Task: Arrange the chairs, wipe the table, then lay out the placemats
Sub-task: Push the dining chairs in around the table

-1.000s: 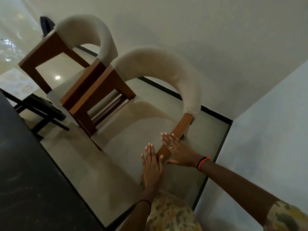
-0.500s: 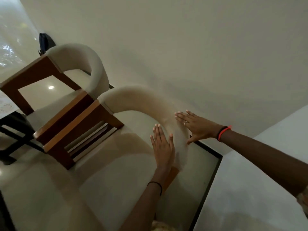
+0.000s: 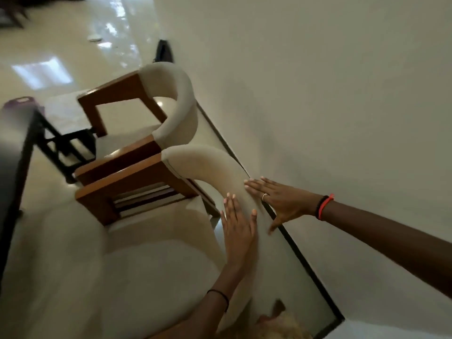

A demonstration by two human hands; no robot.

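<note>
Two wooden chairs with curved cream padded backs stand side by side along the wall. The near chair [image 3: 200, 165] has its cream seat right below me. My left hand [image 3: 239, 228] lies flat with straight fingers against the inner face of its curved back. My right hand [image 3: 276, 199], with a ring and a red and black wristband, presses flat on the outer face of the same back, next to the wall. The far chair [image 3: 171, 101] stands just beyond it, touching it at the wooden arms. The dark table [image 3: 12, 148] edge shows at the left.
A cream wall [image 3: 318, 94] with a black skirting strip runs close behind both chairs on the right. Black table legs [image 3: 63, 145] stand left of the chairs. A glossy pale floor [image 3: 73, 45] stretches away at the top left. A purple object sits on the table's corner.
My view has swung upward and left. Both hands have slid from the chair's wooden arm end up onto its padded back, one on each face.
</note>
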